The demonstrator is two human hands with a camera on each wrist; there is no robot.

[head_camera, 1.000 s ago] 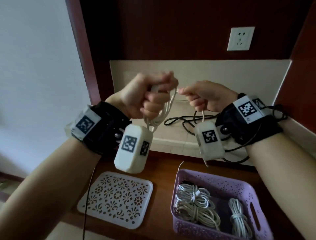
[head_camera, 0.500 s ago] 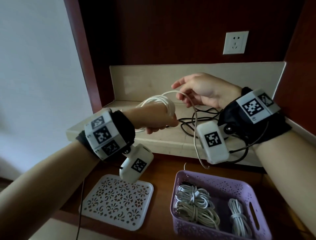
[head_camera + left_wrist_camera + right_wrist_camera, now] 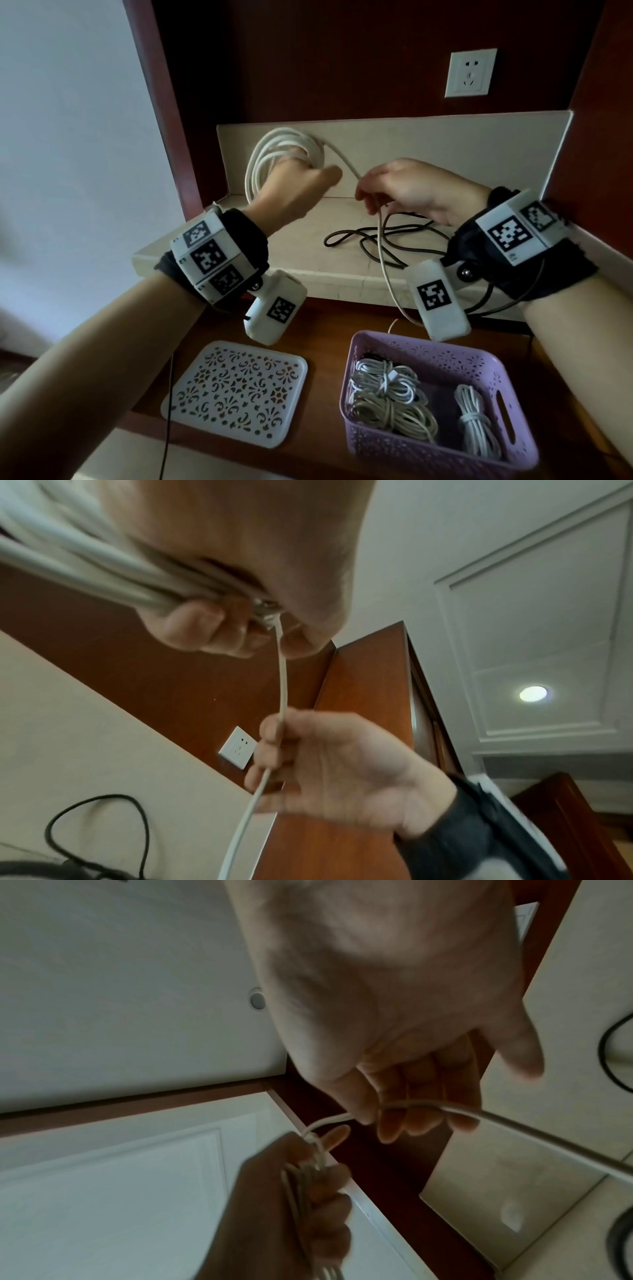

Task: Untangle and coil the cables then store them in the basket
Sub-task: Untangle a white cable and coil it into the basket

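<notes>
The white cable [image 3: 274, 154] is mid-coil: several loops are bunched in the left hand [image 3: 294, 192], whose fingers are curled tight round them, as the left-wrist view shows. From that fist a single strand runs across to the right hand [image 3: 411, 192], just beside it, where the curled fingers [image 3: 270, 739] hold it lightly; the strand then drops below the right hand towards the purple basket [image 3: 428, 349]. So the step in hand looks like winding this cable, with a loose tail yet to take up.

The next move, as I judge it, calls for the right hand to bring another loop to the left fist, keeping the strand slack enough to slide, while the left holds the bundle firm so the loops do not spring apart.

Beyond and below the right hand a black cable [image 3: 376, 236] lies loose on the pale ledge [image 3: 291, 253], uncoiled. The basket, below the right wrist, already holds white coiled bundles [image 3: 387, 397]. Below the left wrist lies a white perforated lid [image 3: 236, 390].
</notes>
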